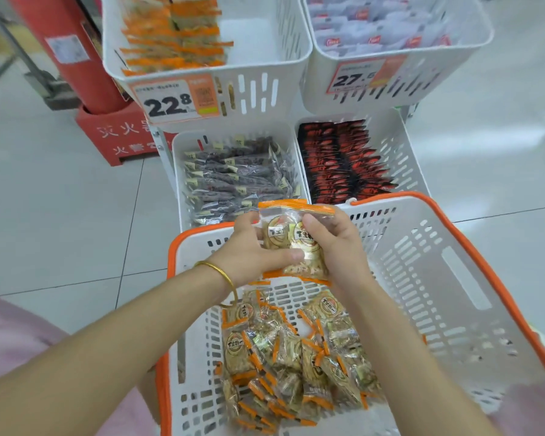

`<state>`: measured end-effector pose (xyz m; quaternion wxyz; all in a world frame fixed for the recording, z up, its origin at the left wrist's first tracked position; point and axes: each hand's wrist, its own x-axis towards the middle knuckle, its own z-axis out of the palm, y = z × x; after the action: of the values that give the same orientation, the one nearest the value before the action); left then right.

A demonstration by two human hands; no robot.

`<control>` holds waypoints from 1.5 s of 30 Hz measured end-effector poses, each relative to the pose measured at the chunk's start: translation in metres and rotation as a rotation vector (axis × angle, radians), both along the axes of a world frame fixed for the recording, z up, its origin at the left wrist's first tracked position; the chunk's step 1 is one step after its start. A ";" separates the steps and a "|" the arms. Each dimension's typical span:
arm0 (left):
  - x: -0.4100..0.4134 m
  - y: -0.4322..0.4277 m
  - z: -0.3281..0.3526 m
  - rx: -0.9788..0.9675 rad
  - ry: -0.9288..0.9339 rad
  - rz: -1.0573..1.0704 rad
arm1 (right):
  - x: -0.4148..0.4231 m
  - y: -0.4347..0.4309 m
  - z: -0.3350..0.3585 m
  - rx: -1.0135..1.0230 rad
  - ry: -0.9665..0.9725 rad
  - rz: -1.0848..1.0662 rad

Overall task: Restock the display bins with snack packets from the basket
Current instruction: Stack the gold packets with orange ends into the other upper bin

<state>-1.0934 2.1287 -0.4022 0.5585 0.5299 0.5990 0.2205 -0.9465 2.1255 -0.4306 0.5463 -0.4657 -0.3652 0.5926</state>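
Orange-rimmed white basket (453, 278) has loose snack packets (283, 357) heaped toward its near edge, over its far edge left hand (249, 256) and right hand (340, 247) both pinch a held packet stack (291, 243) with thumbs and curled fingers, beyond stand white display bins (258, 89), upper-left part-filled.

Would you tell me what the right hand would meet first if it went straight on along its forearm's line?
Probably the dark packets in the lower left bin: the right hand, gripping orange-edged packets, points there over the basket's far rim. Height is unclear, so it might catch that rim.
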 end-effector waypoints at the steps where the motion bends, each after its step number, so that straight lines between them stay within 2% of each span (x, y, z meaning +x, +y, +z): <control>1: 0.001 -0.001 0.002 0.003 -0.030 0.014 | -0.003 0.000 0.004 0.023 -0.021 -0.019; 8: 0.001 -0.008 0.019 0.144 -0.018 -0.096 | -0.018 -0.001 0.022 0.199 -0.223 -0.062; 11: -0.005 0.000 0.032 0.166 -0.018 -0.124 | -0.015 0.009 0.035 0.183 -0.284 -0.033; 13: -0.013 0.010 0.043 0.195 -0.035 -0.157 | -0.007 0.023 0.052 0.120 -0.337 0.099; 15: -0.023 0.022 0.061 0.257 -0.041 -0.202 | -0.001 0.044 0.078 0.075 -0.312 0.314; 18: -0.041 0.049 0.091 0.395 0.046 -0.235 | -0.006 0.080 0.127 0.124 -0.383 0.541; 21: -0.059 0.078 0.115 0.528 0.112 -0.174 | -0.026 0.117 0.169 0.217 -0.493 0.618; 25: -0.080 0.116 0.136 0.751 0.163 0.043 | -0.055 0.165 0.212 0.357 -0.602 0.495; 28: -0.106 0.140 0.137 0.958 0.544 0.139 | -0.074 0.209 0.238 0.520 -0.600 0.227; 31: -0.128 0.157 0.122 0.968 0.803 0.131 | -0.101 0.258 0.244 0.653 -0.729 0.037; 34: -0.137 0.167 0.103 0.877 0.887 0.084 | -0.134 0.297 0.237 0.794 -0.928 -0.004; 38: -0.138 0.170 0.096 0.938 0.841 0.109 | -0.160 0.333 0.227 0.875 -1.120 0.057; 41: -0.138 0.173 0.092 0.975 0.859 0.128 | -0.170 0.346 0.221 0.876 -1.130 0.125; 45: -0.138 0.173 0.090 1.003 0.894 0.135 | -0.173 0.349 0.219 0.757 -1.059 0.228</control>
<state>-1.2313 2.3021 -0.3118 -0.0719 0.7267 0.6294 0.2658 -1.1191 2.4741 -0.2121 0.3527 -0.4282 -0.8148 0.1685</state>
